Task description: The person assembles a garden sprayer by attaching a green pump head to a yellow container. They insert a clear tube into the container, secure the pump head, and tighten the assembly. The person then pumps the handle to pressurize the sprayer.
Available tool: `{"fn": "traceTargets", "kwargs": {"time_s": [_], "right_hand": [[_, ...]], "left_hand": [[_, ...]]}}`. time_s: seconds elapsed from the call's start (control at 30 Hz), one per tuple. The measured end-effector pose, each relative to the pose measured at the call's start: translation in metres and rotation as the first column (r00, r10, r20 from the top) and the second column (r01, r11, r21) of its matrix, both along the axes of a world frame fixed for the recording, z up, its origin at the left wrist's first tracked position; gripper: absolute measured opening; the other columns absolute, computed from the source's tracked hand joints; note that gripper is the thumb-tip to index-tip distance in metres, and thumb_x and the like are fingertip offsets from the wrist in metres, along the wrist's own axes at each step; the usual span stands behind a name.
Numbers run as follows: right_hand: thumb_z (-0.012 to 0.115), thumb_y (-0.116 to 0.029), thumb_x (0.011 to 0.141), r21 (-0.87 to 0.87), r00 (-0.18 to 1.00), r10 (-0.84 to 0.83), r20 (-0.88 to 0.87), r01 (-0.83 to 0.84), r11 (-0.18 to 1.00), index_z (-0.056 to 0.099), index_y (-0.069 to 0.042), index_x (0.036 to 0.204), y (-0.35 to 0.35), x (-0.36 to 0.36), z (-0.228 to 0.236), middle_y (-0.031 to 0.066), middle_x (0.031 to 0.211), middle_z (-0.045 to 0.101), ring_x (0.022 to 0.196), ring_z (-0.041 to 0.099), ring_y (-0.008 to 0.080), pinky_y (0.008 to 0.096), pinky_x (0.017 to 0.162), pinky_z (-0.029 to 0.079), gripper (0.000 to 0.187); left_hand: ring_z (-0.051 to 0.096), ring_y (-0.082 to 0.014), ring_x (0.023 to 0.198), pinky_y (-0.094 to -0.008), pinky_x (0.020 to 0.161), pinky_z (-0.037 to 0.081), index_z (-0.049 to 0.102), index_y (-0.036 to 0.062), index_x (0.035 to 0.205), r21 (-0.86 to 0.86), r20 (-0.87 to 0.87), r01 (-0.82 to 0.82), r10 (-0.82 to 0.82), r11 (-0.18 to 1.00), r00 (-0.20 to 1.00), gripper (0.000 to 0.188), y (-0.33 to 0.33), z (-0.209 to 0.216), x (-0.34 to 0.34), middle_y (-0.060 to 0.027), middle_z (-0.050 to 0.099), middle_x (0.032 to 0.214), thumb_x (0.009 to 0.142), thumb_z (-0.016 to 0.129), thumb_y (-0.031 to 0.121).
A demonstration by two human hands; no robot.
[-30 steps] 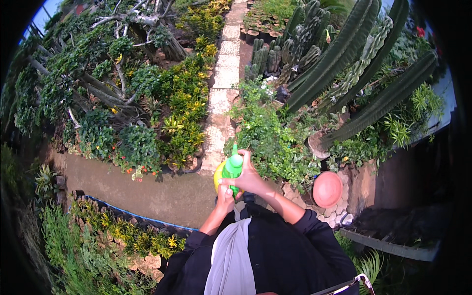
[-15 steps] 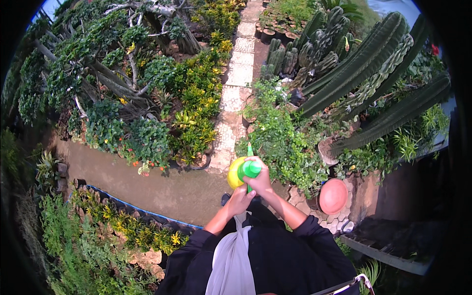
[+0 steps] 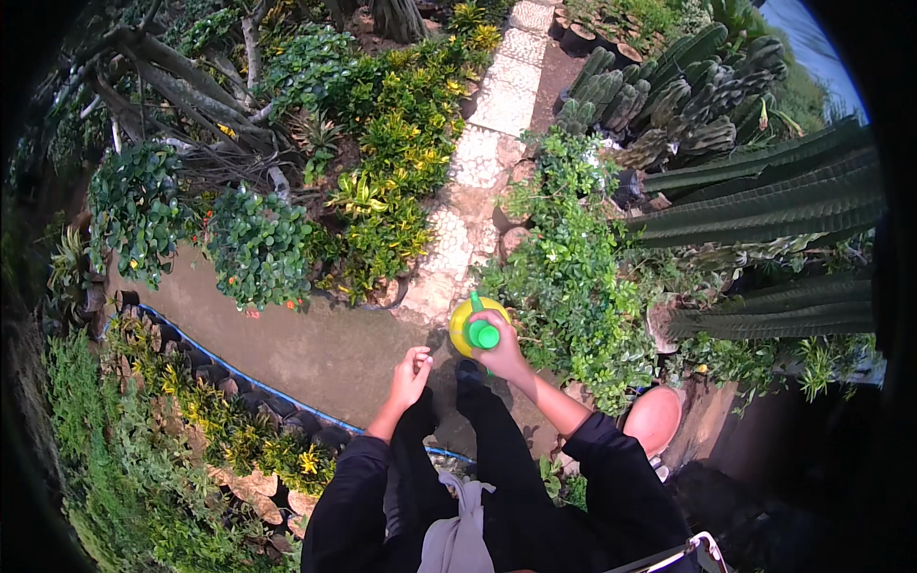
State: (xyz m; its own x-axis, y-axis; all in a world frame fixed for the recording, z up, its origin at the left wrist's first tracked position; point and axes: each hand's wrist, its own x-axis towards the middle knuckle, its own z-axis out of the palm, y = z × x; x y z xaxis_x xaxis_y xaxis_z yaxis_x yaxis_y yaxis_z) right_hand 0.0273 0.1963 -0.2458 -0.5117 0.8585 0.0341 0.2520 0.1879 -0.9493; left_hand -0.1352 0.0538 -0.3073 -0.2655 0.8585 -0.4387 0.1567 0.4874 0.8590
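Observation:
A pressure spray bottle [image 3: 459,330] with a round yellow body and a green top hangs before me, its green nozzle toward the path. My right hand [image 3: 502,350] is wrapped around the green head of this bottle, beside its round green cap. To the left, and apart from the bottle, my left hand [image 3: 412,371] is in the air with loosely bent fingers and nothing visible in it. The bottle's lower part is hidden by its own top and my hand.
A pale stone path [image 3: 506,91] leads away between yellow-green shrubs [image 3: 396,191] and a leafy bush [image 3: 573,258]. Tall cacti [image 3: 764,215] lean at the right. A terracotta bowl [image 3: 653,420] is near my right elbow. A blue hose [image 3: 248,384] edges potted plants at the left.
My left hand has let go of the spray bottle and moved left. My right hand keeps the bottle, now more upright. The view has tilted, and my legs show.

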Motion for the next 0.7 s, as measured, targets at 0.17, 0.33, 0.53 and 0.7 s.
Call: {"fn": "traceTargets", "kwargs": {"time_s": [0.17,0.33,0.53,0.7], "right_hand": [[0.062,0.004,0.055,-0.091,0.995,0.102,0.004,-0.101,0.991,0.056,-0.006,0.094,0.034,-0.029,-0.131,0.0102,0.096,0.056,0.092,0.056,0.025,0.0315,0.083,0.044,0.041],[0.062,0.004,0.053,-0.024,0.98,0.199,-0.011,-0.199,0.98,0.055,-0.004,0.094,0.059,-0.053,-0.285,0.0086,0.096,0.056,0.092,0.056,0.0231,0.0308,0.085,0.043,0.041],[0.063,0.003,0.053,0.022,0.962,0.273,-0.007,-0.273,0.962,0.055,-0.003,0.096,0.075,-0.074,-0.394,0.009,0.095,0.056,0.092,0.056,0.0217,0.0305,0.086,0.043,0.043],[0.063,-0.001,0.055,-0.012,0.955,0.287,-0.079,-0.289,0.957,0.052,-0.003,0.099,0.079,-0.079,-0.419,0.0095,0.094,0.054,0.093,0.055,0.0208,0.0316,0.087,0.042,0.045]], "left_hand": [[0.057,-0.0258,0.096,-0.0366,0.082,0.046,0.043,0.0035,0.119,-0.062,-0.252,0.162,-0.172,0.985,0.952,0.059,0.054,-0.123,-0.027,-0.0131,0.055,0.109,0.074,0.07,0.03],[0.04,-0.0328,0.118,-0.0393,0.099,0.035,0.034,-0.0003,0.127,0.242,-0.411,0.194,-0.081,0.951,0.908,0.093,0.101,-0.237,-0.018,-0.0196,0.038,0.127,0.054,0.082,0.034],[0.037,-0.0361,0.12,-0.0426,0.101,0.031,0.032,-0.0013,0.129,0.385,-0.47,0.223,-0.018,0.896,0.883,0.099,0.118,-0.363,-0.025,-0.021,0.037,0.129,0.05,0.083,0.029],[0.036,-0.037,0.121,-0.0423,0.102,0.031,0.034,-0.0009,0.127,0.543,-0.435,0.154,0.119,0.826,0.893,0.095,0.13,-0.416,-0.029,-0.0213,0.038,0.129,0.049,0.083,0.022]]}}
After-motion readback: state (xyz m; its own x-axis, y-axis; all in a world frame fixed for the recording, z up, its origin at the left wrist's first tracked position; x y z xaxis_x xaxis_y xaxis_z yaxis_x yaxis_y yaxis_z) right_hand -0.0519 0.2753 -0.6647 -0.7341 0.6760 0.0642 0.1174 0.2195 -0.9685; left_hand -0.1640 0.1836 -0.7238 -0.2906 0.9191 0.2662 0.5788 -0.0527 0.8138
